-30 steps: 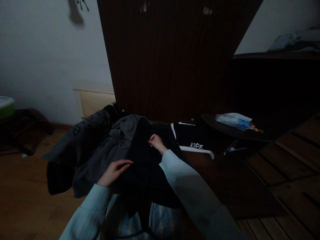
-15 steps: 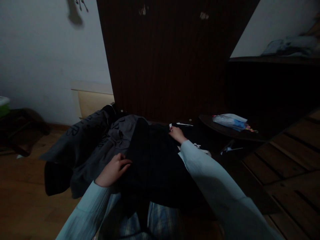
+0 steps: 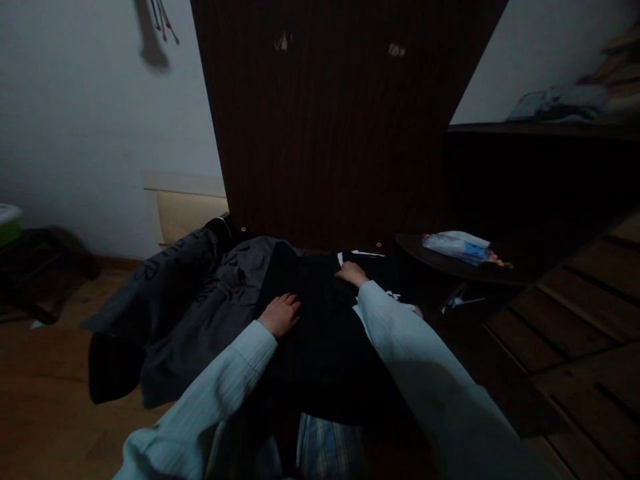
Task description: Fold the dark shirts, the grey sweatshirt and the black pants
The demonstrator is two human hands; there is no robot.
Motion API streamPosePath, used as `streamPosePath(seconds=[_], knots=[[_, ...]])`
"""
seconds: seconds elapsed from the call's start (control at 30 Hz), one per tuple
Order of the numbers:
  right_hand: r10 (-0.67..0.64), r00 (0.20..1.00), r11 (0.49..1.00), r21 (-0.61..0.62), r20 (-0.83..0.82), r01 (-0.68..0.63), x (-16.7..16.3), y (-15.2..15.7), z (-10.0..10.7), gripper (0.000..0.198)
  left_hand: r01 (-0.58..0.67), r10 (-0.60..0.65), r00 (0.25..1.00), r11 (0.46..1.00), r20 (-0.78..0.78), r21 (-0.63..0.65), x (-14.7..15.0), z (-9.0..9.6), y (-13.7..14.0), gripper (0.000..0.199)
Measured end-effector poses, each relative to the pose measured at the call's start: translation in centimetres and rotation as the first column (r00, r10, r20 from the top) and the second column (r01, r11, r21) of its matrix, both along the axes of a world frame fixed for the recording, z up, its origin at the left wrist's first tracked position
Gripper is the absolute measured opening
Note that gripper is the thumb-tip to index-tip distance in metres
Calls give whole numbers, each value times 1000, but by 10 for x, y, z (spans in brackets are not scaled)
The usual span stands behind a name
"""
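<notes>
A black garment (image 3: 320, 340) lies spread in front of me, over my lap side and up to the dark panel. My left hand (image 3: 281, 315) rests on its middle, palm down with the fingers stretched out. Farther up, my right hand (image 3: 351, 273) has its fingers curled at the garment's right part, close to a white strip (image 3: 367, 253); the fingertips are partly hidden. To the left, a grey garment (image 3: 235, 287) with dark lettering lies rumpled against the black cloth. Its sleeve-like part hangs down over the edge. Where the two garments meet is hard to make out.
A tall dark wooden panel (image 3: 320, 133) rises behind the cloth. On the right, a low rounded shelf (image 3: 415, 250) carries a plastic packet (image 3: 460, 247). Wooden slats (image 3: 575, 320) lie beyond it. At far left stands a dark stool (image 3: 45, 253) with a green container (image 3: 9, 227).
My left hand has moved right and slightly up, from the black garment's left edge onto its middle, its fingers now flatter. My right hand stays in nearly the same place.
</notes>
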State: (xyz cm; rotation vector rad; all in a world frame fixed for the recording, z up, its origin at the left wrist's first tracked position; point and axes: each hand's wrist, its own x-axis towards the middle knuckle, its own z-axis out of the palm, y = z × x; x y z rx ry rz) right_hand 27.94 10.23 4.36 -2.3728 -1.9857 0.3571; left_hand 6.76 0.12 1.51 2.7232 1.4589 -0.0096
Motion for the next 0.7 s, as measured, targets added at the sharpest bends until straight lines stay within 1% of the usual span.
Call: streamPosePath(seconds=[0.1, 0.2, 0.33, 0.4, 0.5, 0.7], knots=[[40, 999, 999, -2, 19, -40, -6, 0, 11, 40, 1, -3, 999, 999, 47, 34, -5, -8, 1, 37], [92, 995, 996, 15, 38, -93, -27, -3, 21, 38, -15, 11, 995, 999, 94, 49, -5, -9, 3, 36], [170, 985, 985, 22, 39, -171, -64, -10, 22, 34, -23, 17, 990, 999, 143, 35, -4, -8, 5, 35], [192, 981, 981, 27, 32, -193, -76, -13, 19, 33, -25, 21, 987, 999, 159, 27, -4, -6, 5, 37], [198, 980, 979, 37, 26, -198, -78, -11, 17, 34, -5, 5, 987, 1000, 158, 4, -3, -4, 6, 42], [187, 982, 982, 40, 17, -187, -65, -2, 16, 34, 107, -94, 978, 992, 185, -63, 12, -6, 18, 44]])
